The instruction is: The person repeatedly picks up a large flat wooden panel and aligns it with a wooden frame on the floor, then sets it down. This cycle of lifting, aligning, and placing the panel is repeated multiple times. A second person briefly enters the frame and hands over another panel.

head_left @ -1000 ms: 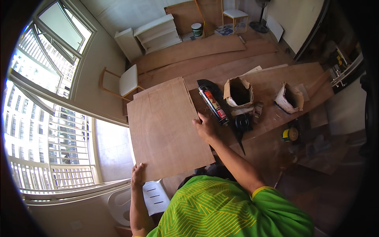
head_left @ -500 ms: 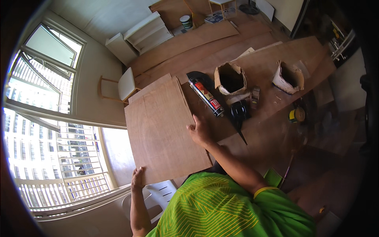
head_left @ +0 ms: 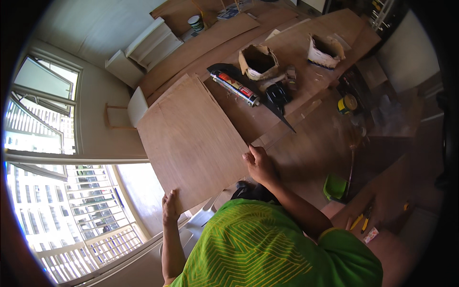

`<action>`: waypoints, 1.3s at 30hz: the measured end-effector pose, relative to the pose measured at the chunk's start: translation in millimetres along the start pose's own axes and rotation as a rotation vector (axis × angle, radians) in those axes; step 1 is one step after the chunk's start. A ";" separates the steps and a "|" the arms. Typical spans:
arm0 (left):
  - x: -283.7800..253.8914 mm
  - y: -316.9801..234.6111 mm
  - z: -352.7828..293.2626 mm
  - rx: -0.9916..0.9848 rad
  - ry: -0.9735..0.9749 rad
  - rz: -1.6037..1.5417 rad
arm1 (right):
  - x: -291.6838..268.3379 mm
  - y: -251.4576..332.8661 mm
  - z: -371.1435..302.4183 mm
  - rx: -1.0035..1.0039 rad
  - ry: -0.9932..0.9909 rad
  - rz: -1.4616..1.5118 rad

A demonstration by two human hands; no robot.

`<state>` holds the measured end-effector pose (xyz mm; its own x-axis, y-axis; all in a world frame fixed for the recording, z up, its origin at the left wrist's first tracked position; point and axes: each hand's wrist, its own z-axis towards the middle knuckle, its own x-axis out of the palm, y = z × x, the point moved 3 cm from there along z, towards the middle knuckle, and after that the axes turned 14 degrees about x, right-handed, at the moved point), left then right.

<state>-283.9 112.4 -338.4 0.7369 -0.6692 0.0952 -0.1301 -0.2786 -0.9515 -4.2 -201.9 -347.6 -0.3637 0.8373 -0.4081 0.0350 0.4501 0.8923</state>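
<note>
A thin, roughly square plywood sheet (head_left: pixel 191 143) is held in both my hands. My left hand (head_left: pixel 169 206) is closed on its near left corner, thumb on top. My right hand (head_left: pixel 259 165) grips the near right corner, fingers closed round the edge. The sheet's far part lies over the wooden work table (head_left: pixel 239 122), and another wooden edge shows beneath its far right side. Just right of the sheet lie a sealant tube (head_left: pixel 234 88), a long dark tapering blade-like thing (head_left: pixel 284 121) and a black object (head_left: pixel 277 96) I cannot make out.
Two cut-open cartons (head_left: pixel 259 62) (head_left: pixel 325 51) stand on the table. To the right are a yellow-labelled tin (head_left: pixel 346 104), a green dustpan (head_left: pixel 336 186) and yellow-handled tools (head_left: pixel 362 220). Barred windows (head_left: pixel 95 196) line the left; a white chair (head_left: pixel 137 106) stands beyond the sheet.
The view has shifted, so the table things sit higher and further left. The sheet has turned counterclockwise, and my right hand is now at its near right corner instead of along the right edge.
</note>
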 end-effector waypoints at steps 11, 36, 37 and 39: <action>25.5 2.9 -34.0 -0.049 0.002 0.048 | -10.3 -19.0 -22.3 0.095 -0.082 0.283; 20.2 6.9 -44.2 -0.422 -0.065 0.006 | -44.1 -51.1 -54.3 0.131 0.158 0.658; 20.0 7.1 -44.1 -0.420 -0.063 0.011 | -46.5 -55.9 -60.6 0.103 0.228 0.835; 18.1 7.1 -43.6 -0.405 -0.078 0.054 | -46.7 -67.0 -72.4 0.160 0.279 0.841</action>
<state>-300.4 68.3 -330.7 0.7681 -0.6403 0.0113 -0.4086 -0.5035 -0.7613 -56.9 -293.7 -374.3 -0.3717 0.8130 0.4482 0.5133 -0.2223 0.8289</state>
